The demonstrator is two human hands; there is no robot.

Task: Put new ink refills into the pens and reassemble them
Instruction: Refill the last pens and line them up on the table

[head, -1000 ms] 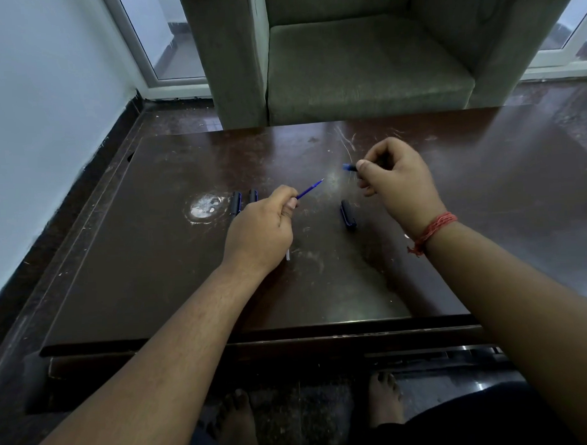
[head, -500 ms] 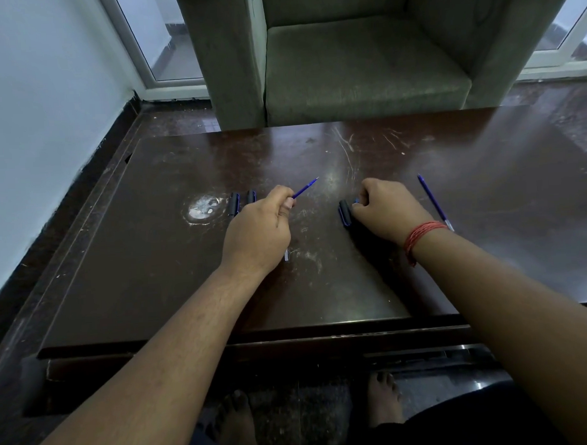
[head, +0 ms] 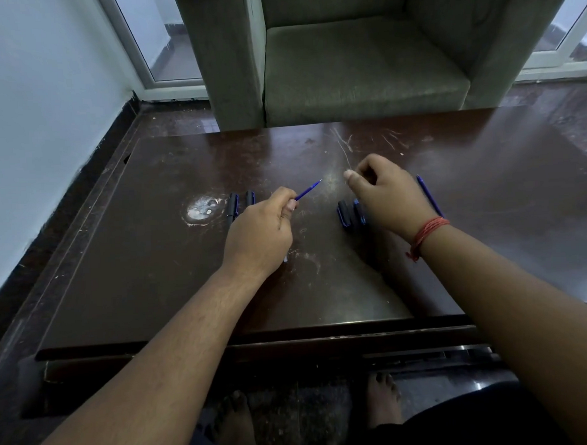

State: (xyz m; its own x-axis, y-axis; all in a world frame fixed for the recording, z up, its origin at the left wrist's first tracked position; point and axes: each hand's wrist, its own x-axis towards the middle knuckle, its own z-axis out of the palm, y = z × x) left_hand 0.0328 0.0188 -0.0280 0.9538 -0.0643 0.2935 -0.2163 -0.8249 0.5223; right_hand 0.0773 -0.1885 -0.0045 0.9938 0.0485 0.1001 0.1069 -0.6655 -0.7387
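Note:
My left hand (head: pixel 262 233) pinches a thin blue ink refill (head: pixel 308 190) whose tip points up and to the right. A pale tip (head: pixel 285 258) shows below this hand. My right hand (head: pixel 389 195) hovers over the table with its fingers loosely curled, and I see nothing in it. Just below its fingers, two dark blue pen parts (head: pixel 344 214) lie side by side. A second blue refill (head: pixel 430 195) lies behind the right wrist. Two more dark pen parts (head: pixel 233 207) lie left of my left hand.
The work is on a dark brown scratched table (head: pixel 154 277) with a white worn patch (head: pixel 201 209). A grey-green armchair (head: pixel 346 64) stands right behind its far edge. A white wall runs along the left. My bare feet show under the near edge.
My right hand came down from a raised position, put a blue piece beside the dark pen part, and has lifted off it. A refill now lies at the right. The left hand stayed still.

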